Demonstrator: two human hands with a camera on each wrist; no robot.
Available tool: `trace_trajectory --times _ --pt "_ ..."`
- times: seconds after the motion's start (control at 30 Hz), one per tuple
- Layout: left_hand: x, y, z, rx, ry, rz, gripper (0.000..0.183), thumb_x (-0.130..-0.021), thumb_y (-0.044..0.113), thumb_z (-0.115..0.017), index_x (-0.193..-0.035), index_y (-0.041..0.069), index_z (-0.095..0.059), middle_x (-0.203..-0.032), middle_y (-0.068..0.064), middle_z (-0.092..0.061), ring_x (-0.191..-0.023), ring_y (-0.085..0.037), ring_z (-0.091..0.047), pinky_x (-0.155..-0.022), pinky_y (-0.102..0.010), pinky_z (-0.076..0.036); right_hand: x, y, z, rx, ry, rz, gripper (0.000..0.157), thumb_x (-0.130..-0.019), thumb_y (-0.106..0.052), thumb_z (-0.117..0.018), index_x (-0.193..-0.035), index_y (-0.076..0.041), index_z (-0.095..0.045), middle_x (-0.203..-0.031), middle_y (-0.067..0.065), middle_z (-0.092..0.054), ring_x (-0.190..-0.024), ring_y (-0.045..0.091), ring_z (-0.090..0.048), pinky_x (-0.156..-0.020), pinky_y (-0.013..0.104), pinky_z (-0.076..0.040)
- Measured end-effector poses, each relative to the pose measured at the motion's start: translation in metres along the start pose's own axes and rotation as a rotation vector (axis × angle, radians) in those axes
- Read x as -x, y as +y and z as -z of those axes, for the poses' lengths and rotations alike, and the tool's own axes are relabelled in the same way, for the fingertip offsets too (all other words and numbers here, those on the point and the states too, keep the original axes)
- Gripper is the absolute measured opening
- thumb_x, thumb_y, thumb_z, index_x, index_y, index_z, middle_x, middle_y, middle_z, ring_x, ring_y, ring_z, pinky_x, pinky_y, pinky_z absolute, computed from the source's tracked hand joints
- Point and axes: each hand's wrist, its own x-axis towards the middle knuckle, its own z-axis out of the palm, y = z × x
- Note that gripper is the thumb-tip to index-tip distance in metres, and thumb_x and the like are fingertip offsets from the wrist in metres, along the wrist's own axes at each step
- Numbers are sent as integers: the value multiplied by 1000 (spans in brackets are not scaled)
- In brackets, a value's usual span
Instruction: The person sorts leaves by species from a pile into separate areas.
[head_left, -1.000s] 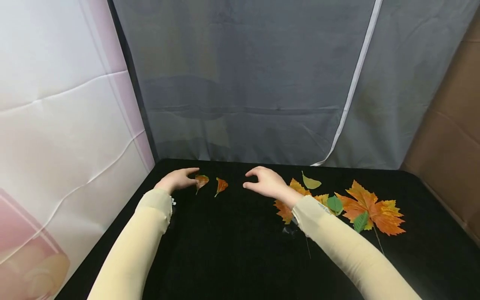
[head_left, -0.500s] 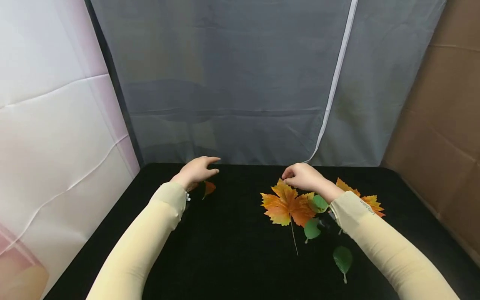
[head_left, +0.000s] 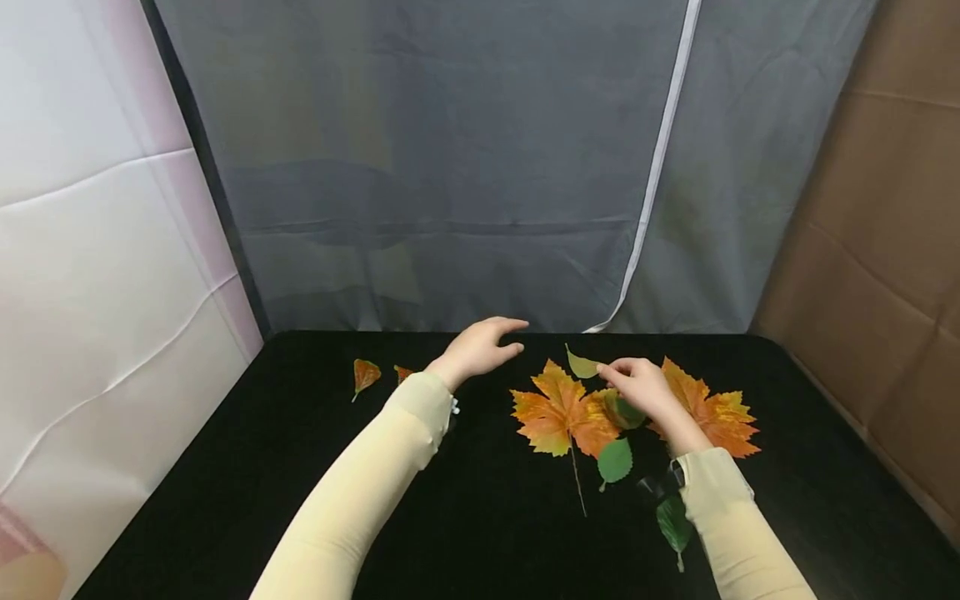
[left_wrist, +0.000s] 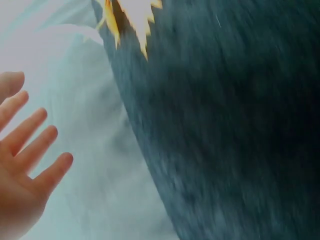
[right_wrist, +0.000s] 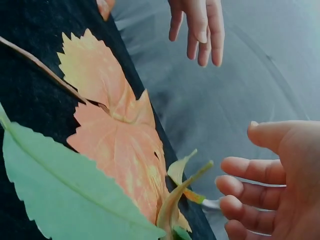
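Yellow-green leaf (head_left: 581, 365) lay near the far edge of the bench (head_left: 465, 517), just beyond an orange maple leaf (head_left: 553, 408); the right hand (head_left: 642, 388) had its fingers at one end of it, though whether they gripped it I could not tell (the right wrist view showed thumb and fingers apart). The left hand (head_left: 478, 350) hung with fingers released; the step seemed to be securing this leaf; the next move called for a light pinch.
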Motion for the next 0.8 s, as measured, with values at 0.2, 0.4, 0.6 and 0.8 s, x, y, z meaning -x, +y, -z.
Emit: trace_trajectory --times 0.2,0.4,0.6,0.8 --pt "-11 29 -23 -15 -38 -21 46 -98 31 -57 -143 21 -50 -143 0 -49 -131 -18 -44 -107 -36 -33 7 6 -2 -47 22 -41 32 -98 -25 -58 -97 4 -71 -74 11 -63 -58 16 -51 -57 31 -44" --pt "-18 42 -40 -57 -68 1 46 -98 33 -57 -142 24 -51 -142 2 -50 -130 -16 -45 -105 -36 -37 10 3 -15 -128 -104 -95 32 -98 -27 -56 -97 0 -74 -59 8 -53 -44 15 -43 -46 30 -39" --pt "-22 48 -54 -70 -101 34 45 -96 32 -60 -140 23 -54 -137 4 -55 -125 -15 -50 -101 -37 -41 13 1 -30 -170 -200 -106 34 -99 -29 -54 -94 -2 -75 -55 3 -51 -44 14 -42 -45 27 -37" --pt "-26 49 -69 -109 -149 57 44 -95 32 -60 -139 26 -55 -131 3 -60 -115 -16 -56 -92 -37 -47 18 0 -35 -202 -212 -119 41 -101 -28 -51 -81 0 -73 -55 2 -53 -46 14 -43 -46 27 -37"
